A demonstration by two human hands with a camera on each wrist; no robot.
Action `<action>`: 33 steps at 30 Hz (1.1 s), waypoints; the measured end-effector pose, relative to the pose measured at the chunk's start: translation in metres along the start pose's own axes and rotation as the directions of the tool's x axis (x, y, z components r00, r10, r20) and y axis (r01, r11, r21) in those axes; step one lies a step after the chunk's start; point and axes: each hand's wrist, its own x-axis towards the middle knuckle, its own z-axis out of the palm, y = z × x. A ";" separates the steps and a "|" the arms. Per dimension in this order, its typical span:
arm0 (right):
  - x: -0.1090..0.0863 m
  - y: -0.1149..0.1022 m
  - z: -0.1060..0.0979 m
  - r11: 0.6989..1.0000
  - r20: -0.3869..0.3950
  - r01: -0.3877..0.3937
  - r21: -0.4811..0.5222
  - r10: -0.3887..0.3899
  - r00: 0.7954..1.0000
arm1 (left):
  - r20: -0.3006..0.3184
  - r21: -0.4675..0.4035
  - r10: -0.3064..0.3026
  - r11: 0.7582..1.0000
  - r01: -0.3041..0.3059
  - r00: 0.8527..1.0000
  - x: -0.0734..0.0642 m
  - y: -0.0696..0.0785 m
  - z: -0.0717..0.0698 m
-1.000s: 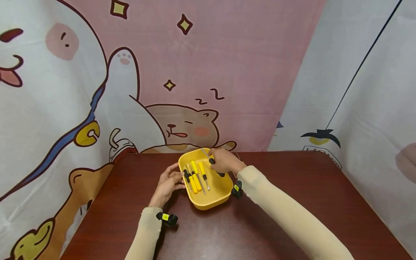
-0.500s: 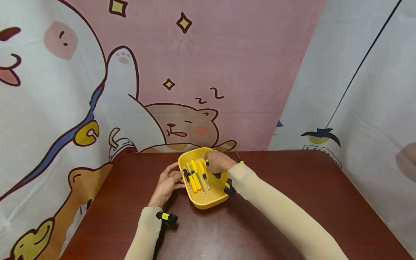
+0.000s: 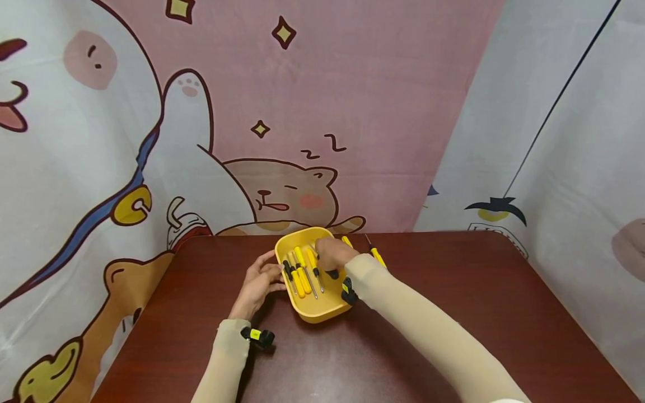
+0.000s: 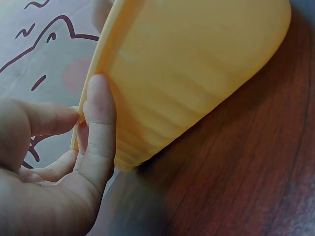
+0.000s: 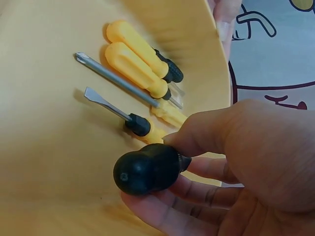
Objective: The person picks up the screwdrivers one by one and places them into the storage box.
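A yellow plastic bin (image 3: pixel 327 308) sits on the table, several yellow-and-black screwdrivers (image 3: pixel 301 271) lying in its left half. My left hand (image 3: pixel 258 288) grips the bin's left rim, thumb and fingers on opposite sides of the wall in the left wrist view. Over the bin, my right hand (image 3: pixel 332 254) holds a screwdriver (image 5: pixel 145 169) by its black handle, the rounded end turned toward the right wrist camera. Its shaft is mostly hidden behind the fingers. Close beside it in the right wrist view lies a flat-tipped screwdriver (image 5: pixel 138 125).
Beyond the bin's right side, a yellow-and-black screwdriver (image 3: pixel 377 256) lies on the brown table (image 3: pixel 453 291), partly behind the sleeve. Another yellow handle (image 3: pixel 346 241) shows near the right hand. A cartoon-printed cloth (image 3: pixel 378 112) hangs behind the table.
My right hand has moved left over the bin with the black-handled screwdriver, toward the other screwdrivers. Tools to the right of the bin have come into view. My left hand stays on the rim.
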 end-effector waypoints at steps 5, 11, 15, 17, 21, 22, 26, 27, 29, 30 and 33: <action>0.004 -0.001 0.004 1.000 0.006 -0.002 -0.026 0.002 1.000 | -0.001 -0.002 -0.005 1.000 0.005 1.000 0.000 0.001 0.000; 0.010 -0.001 0.009 0.998 0.018 -0.038 -0.045 0.038 0.999 | -0.004 -0.004 0.001 1.000 -0.001 1.000 0.000 0.000 0.000; 0.011 0.000 0.012 0.997 0.017 -0.031 -0.069 0.032 0.999 | -0.009 -0.007 0.003 1.000 -0.004 1.000 0.001 -0.001 -0.001; 0.010 0.000 0.013 0.997 0.016 -0.024 -0.079 0.026 1.000 | -0.009 -0.008 0.003 1.000 -0.003 1.000 0.001 -0.001 -0.001; 0.010 0.000 0.016 0.995 0.021 -0.016 -0.100 0.019 1.000 | -0.005 -0.008 0.000 1.000 0.000 1.000 0.001 -0.001 0.000; 0.010 0.000 0.016 0.995 0.028 -0.022 -0.096 0.025 0.999 | -0.002 -0.007 0.000 1.000 0.000 1.000 0.001 -0.001 0.000; 0.014 -0.001 0.018 0.998 0.058 -0.046 -0.051 0.049 0.997 | 0.002 -0.008 0.001 1.000 -0.001 1.000 0.001 -0.001 -0.001; 0.015 -0.001 0.018 0.998 0.067 -0.054 -0.034 0.056 0.996 | 0.002 -0.009 0.001 1.000 -0.001 1.000 0.001 -0.001 -0.001; 0.017 -0.001 0.018 0.998 0.079 -0.067 -0.010 0.067 0.995 | 0.003 -0.009 0.002 1.000 -0.002 1.000 0.001 0.000 -0.001; 0.018 -0.001 0.019 0.997 0.082 -0.071 -0.002 0.071 0.994 | 0.004 -0.008 0.001 1.000 -0.001 1.000 0.000 0.000 -0.001; 0.019 -0.002 0.019 0.996 0.091 -0.084 0.013 0.082 0.992 | 0.001 -0.006 -0.001 1.000 0.001 1.000 0.000 0.000 -0.001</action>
